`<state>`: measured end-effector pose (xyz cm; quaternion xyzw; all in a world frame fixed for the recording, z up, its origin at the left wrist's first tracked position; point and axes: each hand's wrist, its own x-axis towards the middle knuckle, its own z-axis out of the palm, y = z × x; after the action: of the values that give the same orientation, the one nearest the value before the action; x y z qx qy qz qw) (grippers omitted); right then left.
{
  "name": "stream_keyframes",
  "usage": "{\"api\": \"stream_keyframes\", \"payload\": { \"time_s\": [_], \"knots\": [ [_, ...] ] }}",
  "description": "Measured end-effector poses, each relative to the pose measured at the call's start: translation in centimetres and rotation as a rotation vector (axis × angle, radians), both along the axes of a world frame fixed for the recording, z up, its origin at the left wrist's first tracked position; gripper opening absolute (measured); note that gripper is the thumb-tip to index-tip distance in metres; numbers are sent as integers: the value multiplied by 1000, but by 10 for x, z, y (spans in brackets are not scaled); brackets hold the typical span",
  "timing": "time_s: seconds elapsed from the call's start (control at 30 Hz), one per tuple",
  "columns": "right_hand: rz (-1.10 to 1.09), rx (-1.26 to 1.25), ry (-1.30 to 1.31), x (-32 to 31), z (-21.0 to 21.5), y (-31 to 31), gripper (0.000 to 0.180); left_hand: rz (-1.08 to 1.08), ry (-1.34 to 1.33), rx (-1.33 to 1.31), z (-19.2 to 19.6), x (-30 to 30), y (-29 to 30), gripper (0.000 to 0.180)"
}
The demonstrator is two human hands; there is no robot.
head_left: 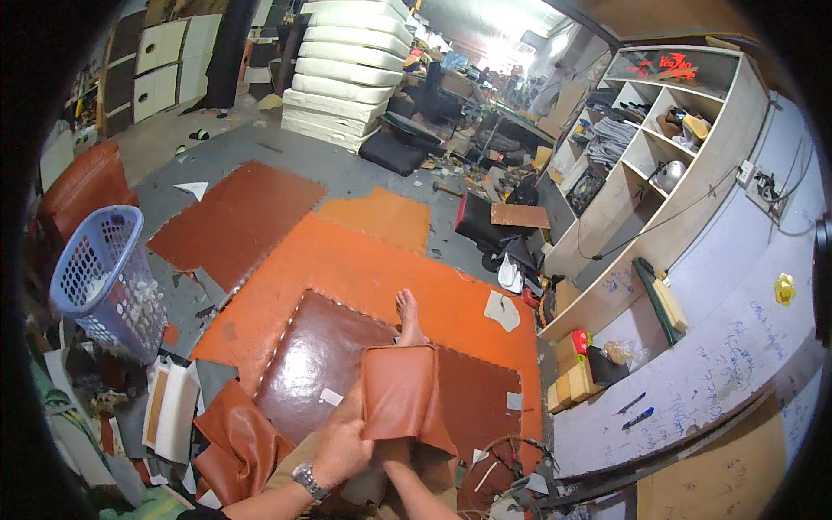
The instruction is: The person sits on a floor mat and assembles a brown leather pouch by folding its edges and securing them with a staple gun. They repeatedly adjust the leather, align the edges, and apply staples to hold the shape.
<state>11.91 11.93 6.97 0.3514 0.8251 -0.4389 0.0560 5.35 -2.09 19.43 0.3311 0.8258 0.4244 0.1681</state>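
Observation:
A reddish-brown leather cover, sewn into a boxy pocket shape, lies over my lap. My left hand, with a metal watch at its wrist, is closed on the cover's lower left edge. My right hand reaches in under the cover's lower edge; its fingers are hidden by the leather. A bare foot sticks out beyond the cover. Under my legs lies a glossy dark brown leather sheet on a larger orange sheet. More brown leather lies crumpled at my left.
A blue plastic basket stands at left, near a padded off-white piece. White cushions are stacked far off. A shelf unit lines the right side, with yellow blocks and pens on a low white ledge. A hammer lies ahead.

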Motion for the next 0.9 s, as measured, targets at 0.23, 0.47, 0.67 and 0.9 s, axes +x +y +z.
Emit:
{"api": "stream_keyframes", "payload": {
  "time_s": [0.23,0.47,0.67,0.9],
  "knots": [
    [-77,-90,124,58,21,2,63,-161,-203,61,1,37,-3,27],
    [-62,-120,160,11,9,-33,63,20,-317,-36,-39,7,-60,27],
    [-57,-110,163,-33,11,-33,63,127,-236,-94,-48,-14,-63,35],
    [-49,-106,140,-59,17,-29,64,58,-475,-141,-80,-50,-52,33]
  ]
}}
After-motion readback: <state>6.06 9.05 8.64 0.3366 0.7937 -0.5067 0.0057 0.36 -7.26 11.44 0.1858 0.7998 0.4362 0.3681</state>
